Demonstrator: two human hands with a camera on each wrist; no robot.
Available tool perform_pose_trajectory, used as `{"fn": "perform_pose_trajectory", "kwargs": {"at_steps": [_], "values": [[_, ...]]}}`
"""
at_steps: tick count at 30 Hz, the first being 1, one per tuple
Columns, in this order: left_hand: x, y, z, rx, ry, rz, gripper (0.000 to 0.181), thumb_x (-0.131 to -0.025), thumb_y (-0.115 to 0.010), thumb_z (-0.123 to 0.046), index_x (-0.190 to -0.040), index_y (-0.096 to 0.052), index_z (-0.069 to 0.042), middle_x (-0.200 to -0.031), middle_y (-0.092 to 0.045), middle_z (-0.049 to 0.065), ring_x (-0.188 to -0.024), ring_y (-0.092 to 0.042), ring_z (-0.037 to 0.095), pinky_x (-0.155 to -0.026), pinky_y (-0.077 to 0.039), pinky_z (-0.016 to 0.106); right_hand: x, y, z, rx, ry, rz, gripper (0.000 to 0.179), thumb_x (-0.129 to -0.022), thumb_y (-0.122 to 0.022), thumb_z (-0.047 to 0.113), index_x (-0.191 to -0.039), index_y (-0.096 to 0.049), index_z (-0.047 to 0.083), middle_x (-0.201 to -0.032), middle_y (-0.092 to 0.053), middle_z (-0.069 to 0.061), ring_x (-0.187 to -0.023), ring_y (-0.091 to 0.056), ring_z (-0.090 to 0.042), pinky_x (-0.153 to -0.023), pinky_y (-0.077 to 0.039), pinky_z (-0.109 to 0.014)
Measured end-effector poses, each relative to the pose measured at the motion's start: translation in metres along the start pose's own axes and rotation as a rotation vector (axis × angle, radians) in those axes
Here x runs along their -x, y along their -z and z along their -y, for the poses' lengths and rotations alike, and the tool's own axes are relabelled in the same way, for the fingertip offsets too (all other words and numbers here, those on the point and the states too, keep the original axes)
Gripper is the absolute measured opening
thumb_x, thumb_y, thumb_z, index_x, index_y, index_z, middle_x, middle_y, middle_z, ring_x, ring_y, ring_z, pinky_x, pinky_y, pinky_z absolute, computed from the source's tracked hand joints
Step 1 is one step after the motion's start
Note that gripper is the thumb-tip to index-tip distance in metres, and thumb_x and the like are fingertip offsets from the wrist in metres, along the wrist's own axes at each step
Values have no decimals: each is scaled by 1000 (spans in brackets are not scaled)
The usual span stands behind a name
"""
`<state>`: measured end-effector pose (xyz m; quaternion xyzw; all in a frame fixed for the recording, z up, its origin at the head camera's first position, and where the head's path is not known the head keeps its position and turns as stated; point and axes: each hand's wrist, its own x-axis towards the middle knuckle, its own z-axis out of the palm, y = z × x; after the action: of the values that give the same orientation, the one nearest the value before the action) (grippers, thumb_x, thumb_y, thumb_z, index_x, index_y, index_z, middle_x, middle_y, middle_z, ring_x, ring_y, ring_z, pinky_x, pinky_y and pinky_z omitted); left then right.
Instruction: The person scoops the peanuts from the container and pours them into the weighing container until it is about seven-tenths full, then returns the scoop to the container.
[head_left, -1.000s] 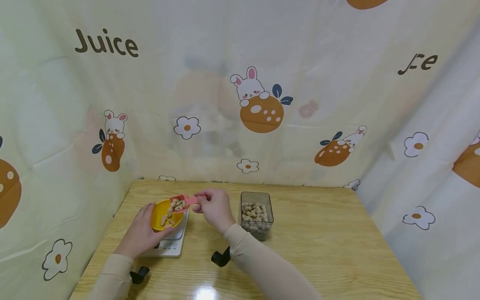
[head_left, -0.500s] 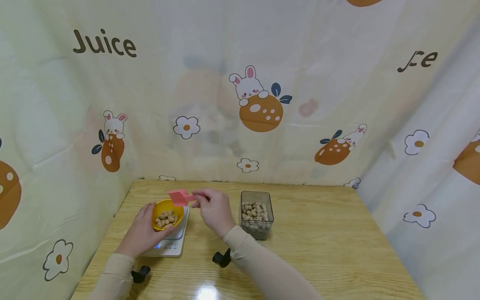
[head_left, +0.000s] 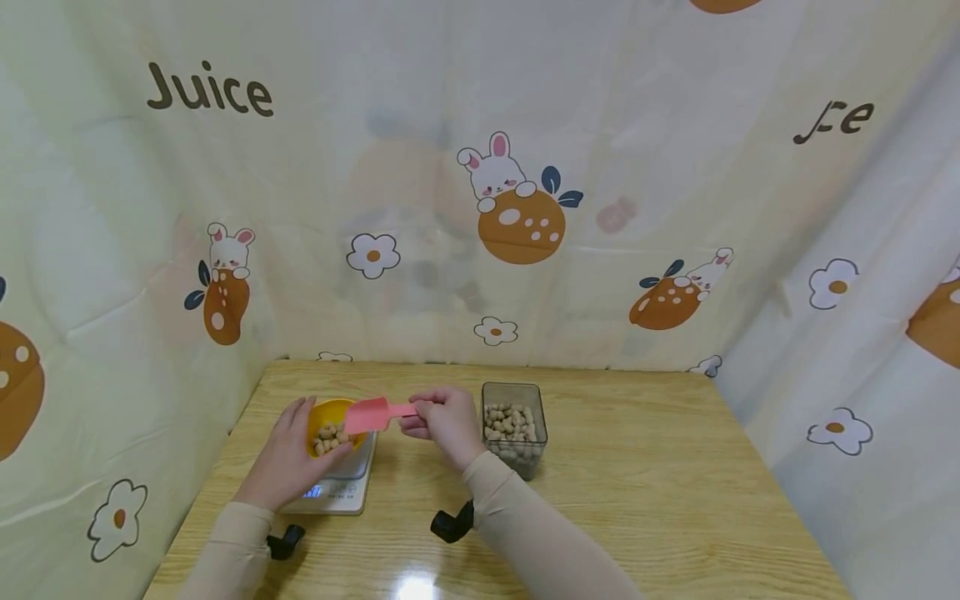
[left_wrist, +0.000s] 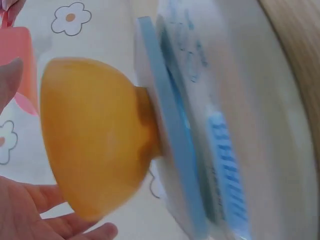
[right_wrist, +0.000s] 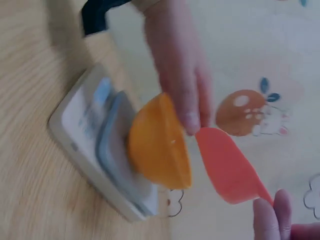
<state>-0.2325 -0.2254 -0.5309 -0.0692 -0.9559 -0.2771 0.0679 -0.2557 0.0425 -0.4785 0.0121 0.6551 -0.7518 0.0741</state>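
A yellow bowl holding tan nuts stands on a white kitchen scale. My left hand holds the bowl, with the thumb along its near side and the fingers round its left. In the left wrist view the bowl has its foot on the scale's platform. My right hand pinches the handle of a pink scoop. The scoop overlaps the bowl's right rim in the head view. In the right wrist view the scoop is beside the left thumb, above the rim.
A clear grey plastic box of the same nuts stands right of my right hand on the wooden table. A patterned curtain hangs behind the table and at both sides. The scale's display is lit blue.
The scoop was tipped with nuts over the bowl; the nuts are now in the bowl. The right hand has drawn the scoop back right and lower. The left hand stays on the bowl.
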Motion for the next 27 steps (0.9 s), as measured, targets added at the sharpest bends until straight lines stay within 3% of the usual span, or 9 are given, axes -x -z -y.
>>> {"fn": "perform_pose_trajectory", "kwargs": {"at_steps": [5,12,19,27], "values": [[-2,2,-14,-29,-63,-46,106,-93,-77,-61,-165,-33,3,-168,-33,34,-147,-42,58,-111,-47,76,5,17,4,-124,-106,5,25,-107,-58,1,-125,-71,-10,-89,-78,-13,-73,-78,-13,-80,-68,-34],[-7,0,-38,-70,-175,-83,106,-90,-80,-60,-164,-36,1,-166,-38,30,-146,-47,56,-112,-49,72,16,45,22,-172,-67,-26,27,-109,-57,2,-129,-68,-13,-92,-77,-11,-72,-77,-11,-79,-68,-31],[-17,-10,-70,-52,-290,-56,108,-89,-79,-65,-166,-36,-2,-168,-38,28,-153,-42,52,-117,-48,67,19,79,38,-214,-12,-139,25,-108,-57,-1,-127,-68,-14,-89,-76,-9,-70,-77,-12,-77,-68,-30],[-27,-32,-103,-49,-306,35,111,-89,-76,-70,-170,-32,-10,-175,-32,21,-160,-36,46,-123,-42,66,29,126,47,-195,14,-208,30,-110,-56,3,-133,-64,-14,-98,-78,-8,-76,-78,-12,-81,-68,-30]]}}
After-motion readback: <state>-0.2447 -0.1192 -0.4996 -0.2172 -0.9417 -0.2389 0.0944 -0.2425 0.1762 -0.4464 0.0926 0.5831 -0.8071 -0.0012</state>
